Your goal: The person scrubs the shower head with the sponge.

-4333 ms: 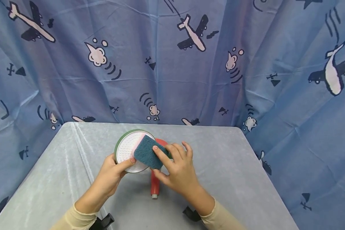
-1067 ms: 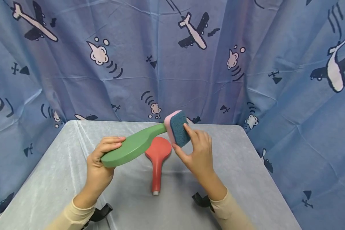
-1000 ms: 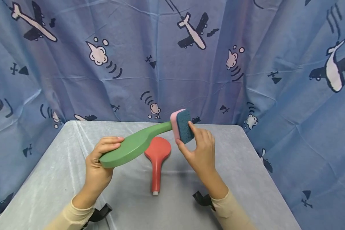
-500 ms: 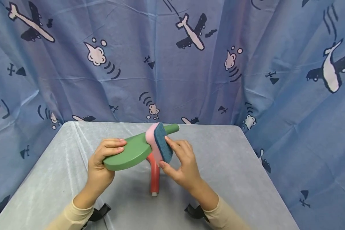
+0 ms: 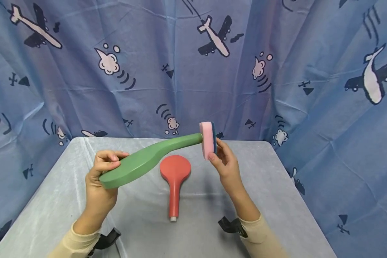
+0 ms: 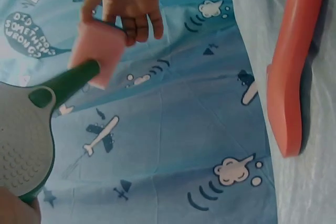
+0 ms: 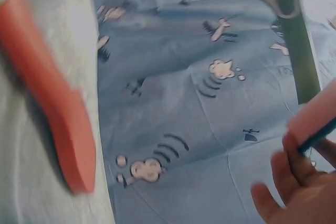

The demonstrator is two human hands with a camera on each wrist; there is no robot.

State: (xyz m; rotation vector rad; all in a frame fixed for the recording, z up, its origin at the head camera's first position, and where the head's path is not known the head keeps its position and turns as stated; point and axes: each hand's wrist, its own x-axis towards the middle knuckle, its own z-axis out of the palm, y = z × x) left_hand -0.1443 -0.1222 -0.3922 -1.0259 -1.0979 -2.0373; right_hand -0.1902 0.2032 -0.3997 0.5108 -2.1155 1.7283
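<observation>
Grey table (image 5: 261,186), frame centre: left hand (image 5: 100,179) grips rigid green showerhead (image 5: 141,161) by head; right hand (image 5: 223,161) pinches soft, light sponge (image 5: 207,139) against handle tip.

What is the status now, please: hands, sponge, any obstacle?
Left hand grips green shower head. Right hand pinches sponge against handle tip. Red shower head lies below, apart.
</observation>
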